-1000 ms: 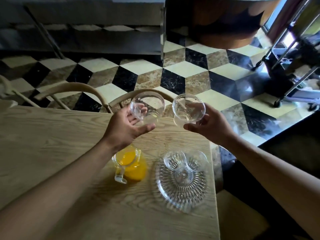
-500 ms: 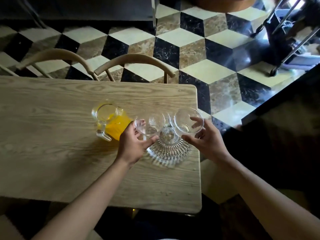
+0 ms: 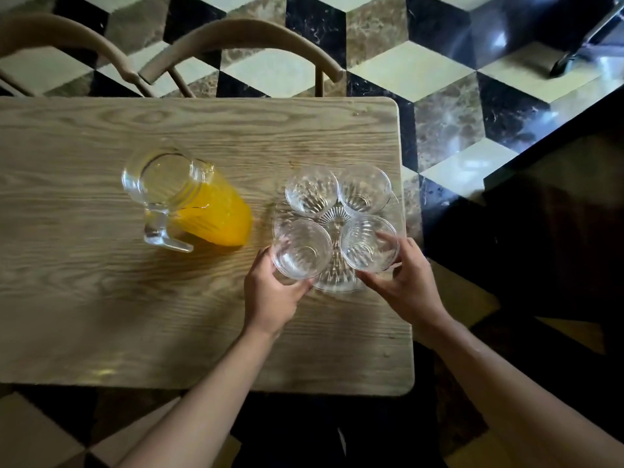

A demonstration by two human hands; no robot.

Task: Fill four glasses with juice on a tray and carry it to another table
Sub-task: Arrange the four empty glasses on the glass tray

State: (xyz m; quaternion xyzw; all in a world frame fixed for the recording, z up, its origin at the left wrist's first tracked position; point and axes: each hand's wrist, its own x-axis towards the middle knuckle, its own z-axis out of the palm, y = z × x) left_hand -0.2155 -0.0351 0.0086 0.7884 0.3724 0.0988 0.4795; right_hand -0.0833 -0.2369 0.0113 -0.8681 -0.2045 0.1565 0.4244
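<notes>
A round ribbed glass tray [image 3: 337,282] lies near the right end of the wooden table [image 3: 101,282]. Two empty clear glasses stand on its far half: the far left glass [image 3: 311,189] and the far right glass [image 3: 364,189]. My left hand [image 3: 273,292] grips the near left glass [image 3: 301,253] at the tray's near left. My right hand [image 3: 403,282] grips the near right glass [image 3: 369,242] at the near right. Both held glasses are empty and sit on or just above the tray. A glass jug [image 3: 189,201] holding orange juice stands left of the tray, handle toward me.
Two curved wooden chair backs [image 3: 243,35] stand behind the table's far edge. The table's right edge runs close beside the tray, with checkered floor [image 3: 449,106] beyond. Dark furniture [image 3: 557,214] lies to the right.
Both hands came down from above the table with a glass each and brought them to the tray's near side. My view tilted down over the table.
</notes>
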